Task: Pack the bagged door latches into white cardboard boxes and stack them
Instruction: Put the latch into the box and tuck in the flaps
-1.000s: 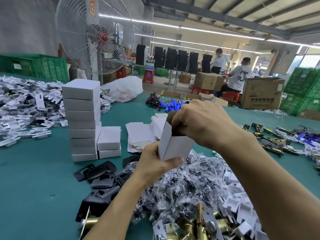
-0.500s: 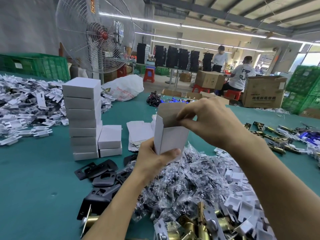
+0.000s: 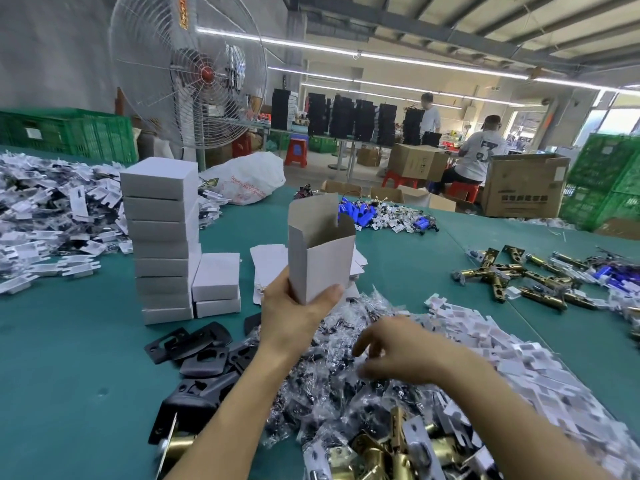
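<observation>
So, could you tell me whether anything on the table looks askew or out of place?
The tall stack of white boxes is unevenly aligned, its box edges stepping in and out; nothing else stands out.

Left hand [image 3: 294, 313]: bare from the fingertips to the wrist; the back of it and the thumb show with a sharp outline.
Right hand [image 3: 391, 351]: bare as well; the knuckles are seen, but the fingers are blurred and finer details cannot be told.
Left forearm [image 3: 235, 410]: bare, slim and smooth, uncovered down to the lower edge.
Right forearm [image 3: 502, 410]: bare, looks thicker, being nearer to the camera.
Clothing: only bare parts are in view, so it cannot be told.
</observation>
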`<state>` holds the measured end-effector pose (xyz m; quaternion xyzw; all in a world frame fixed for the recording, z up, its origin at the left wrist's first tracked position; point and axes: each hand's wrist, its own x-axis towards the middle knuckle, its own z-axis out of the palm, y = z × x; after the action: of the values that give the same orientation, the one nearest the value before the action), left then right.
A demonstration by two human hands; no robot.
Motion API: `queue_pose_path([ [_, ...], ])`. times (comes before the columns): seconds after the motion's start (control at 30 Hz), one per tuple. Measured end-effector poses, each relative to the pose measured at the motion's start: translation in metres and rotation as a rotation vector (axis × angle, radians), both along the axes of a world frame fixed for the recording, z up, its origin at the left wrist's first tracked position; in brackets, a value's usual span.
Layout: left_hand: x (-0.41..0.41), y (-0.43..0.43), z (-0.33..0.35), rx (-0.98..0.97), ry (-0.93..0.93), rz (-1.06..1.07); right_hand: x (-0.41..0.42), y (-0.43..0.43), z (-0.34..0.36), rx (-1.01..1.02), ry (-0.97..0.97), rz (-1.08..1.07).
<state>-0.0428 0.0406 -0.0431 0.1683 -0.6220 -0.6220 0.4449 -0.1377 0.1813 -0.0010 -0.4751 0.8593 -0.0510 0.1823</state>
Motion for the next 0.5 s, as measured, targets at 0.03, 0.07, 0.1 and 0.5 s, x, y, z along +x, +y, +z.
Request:
queue_pose_path([
  [0.03, 0.000, 0.001, 0.001, -0.004, 0.005, -0.002, 0.003, -0.002, -0.008, 0.004, 0.026, 0.023],
  [0.07, 0.000, 0.002, 0.001, 0.003, 0.017, -0.002, 0.005, -0.004, -0.015, -0.001, 0.096, 0.050],
  [0.1, 0.001, 0.002, 0.002, 0.020, 0.034, -0.003, 0.007, -0.005, -0.019, -0.010, 0.163, 0.079],
  [0.5, 0.005, -0.002, 0.002, 0.155, -0.137, -0.189, -0.008, 0.008, 0.029, -0.971, -0.043, -0.104],
])
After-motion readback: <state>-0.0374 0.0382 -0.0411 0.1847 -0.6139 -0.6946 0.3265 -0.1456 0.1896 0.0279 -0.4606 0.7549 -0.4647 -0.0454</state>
